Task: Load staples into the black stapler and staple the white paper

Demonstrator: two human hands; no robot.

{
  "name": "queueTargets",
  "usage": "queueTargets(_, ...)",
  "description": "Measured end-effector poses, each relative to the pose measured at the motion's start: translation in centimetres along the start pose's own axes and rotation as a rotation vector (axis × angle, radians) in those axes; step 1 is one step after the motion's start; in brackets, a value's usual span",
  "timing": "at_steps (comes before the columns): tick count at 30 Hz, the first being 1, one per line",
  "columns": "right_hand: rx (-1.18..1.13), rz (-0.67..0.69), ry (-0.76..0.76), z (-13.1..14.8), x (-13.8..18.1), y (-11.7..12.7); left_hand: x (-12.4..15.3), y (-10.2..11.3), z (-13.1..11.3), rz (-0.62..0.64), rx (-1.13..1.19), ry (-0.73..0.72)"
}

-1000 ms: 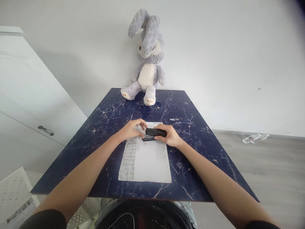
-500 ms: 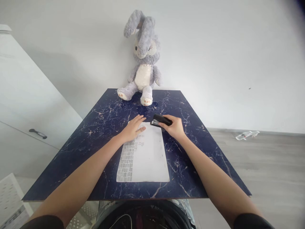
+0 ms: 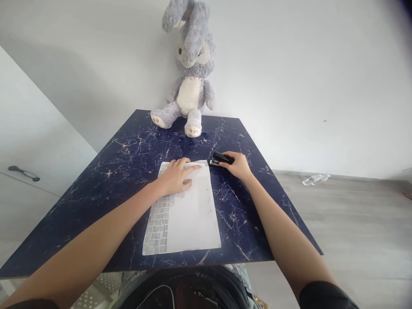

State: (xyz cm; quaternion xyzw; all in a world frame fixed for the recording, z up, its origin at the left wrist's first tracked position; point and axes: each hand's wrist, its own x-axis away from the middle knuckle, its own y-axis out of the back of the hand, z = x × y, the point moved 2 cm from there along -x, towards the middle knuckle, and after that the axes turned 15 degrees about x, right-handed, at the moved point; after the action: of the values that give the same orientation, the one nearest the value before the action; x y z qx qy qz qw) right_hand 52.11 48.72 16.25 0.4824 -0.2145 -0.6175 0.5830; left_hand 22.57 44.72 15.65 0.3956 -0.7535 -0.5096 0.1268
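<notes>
Left hand [image 3: 176,177]: lies palm-down on the upper part of a printed paper [image 3: 193,223], fingers loosely spread, grasping nothing.
Right hand [image 3: 238,165]: grips a black stapler [image 3: 223,158] between thumb and fingers, to the right of the left hand.
Stapler nose: points from the right hand toward the left, just beside the paper's far right corner; whether they touch cannot be told.
Printed side: a dense strip of small text runs below the left hand, toward the person.
Plush rabbit [image 3: 189,94]: sits beyond both hands on the blue marbled table [image 3: 251,231].
</notes>
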Motion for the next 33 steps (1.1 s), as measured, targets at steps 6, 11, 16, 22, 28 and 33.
queueTargets(6, -0.060, 0.114, 0.120, 0.5, 0.1, 0.2, -0.1, -0.6, -0.3, 0.006, 0.023, -0.003)
queueTargets(11, -0.056, 0.149, 0.177, 1.1, 0.3, 0.1, -0.1, -1.4, -0.9, 0.153, 0.084, -0.035)
queueTargets(16, -0.012, 0.154, 0.247, 3.1, 0.8, 0.7, -0.2, -1.8, -1.4, 0.137, 0.086, -0.038)
queueTargets(22, 0.119, 0.016, 0.053, 4.4, 1.0, -0.6, -0.3, -2.1, -2.1, 0.153, 0.078, -0.036)
queueTargets(28, 0.422, 0.030, 0.035, 4.9, 1.1, -1.6, -0.4, -2.0, -2.3, 0.171, 0.035, -0.024)
queueTargets(33, 0.591, 0.067, 0.075, 6.1, 1.1, -1.4, -0.3, -1.9, -2.3, 0.172, 0.043, -0.013)
